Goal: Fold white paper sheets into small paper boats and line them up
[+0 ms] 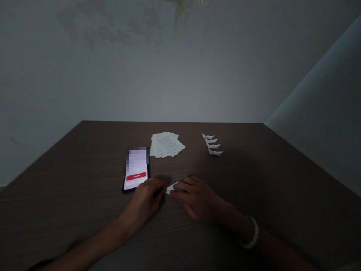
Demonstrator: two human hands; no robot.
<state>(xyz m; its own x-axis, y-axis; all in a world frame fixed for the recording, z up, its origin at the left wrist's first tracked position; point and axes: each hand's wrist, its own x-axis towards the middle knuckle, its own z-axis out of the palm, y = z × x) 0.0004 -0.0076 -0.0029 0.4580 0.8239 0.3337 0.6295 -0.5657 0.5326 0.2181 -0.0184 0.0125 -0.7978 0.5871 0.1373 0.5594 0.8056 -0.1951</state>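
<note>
A small folded piece of white paper [171, 188] lies low over the table between my two hands, mostly covered by fingers. My left hand [150, 194] is closed, its thumb and fingertips pinching the paper's left end. From the other side my right hand [194, 197] grips the paper, with its fingers bent over the top and the thumb below. A pale beaded bracelet [254, 235] circles my right wrist. Just beyond my left hand lies a smartphone [137, 165] with its screen lit and a red button showing.
A loose pile of printed paper sheets [166, 145] lies beyond my hands. Several folded white paper boats [213, 146] stand in a row to the right of it. The dark wooden table [70, 180] meets a grey wall [180, 75] at its far edge.
</note>
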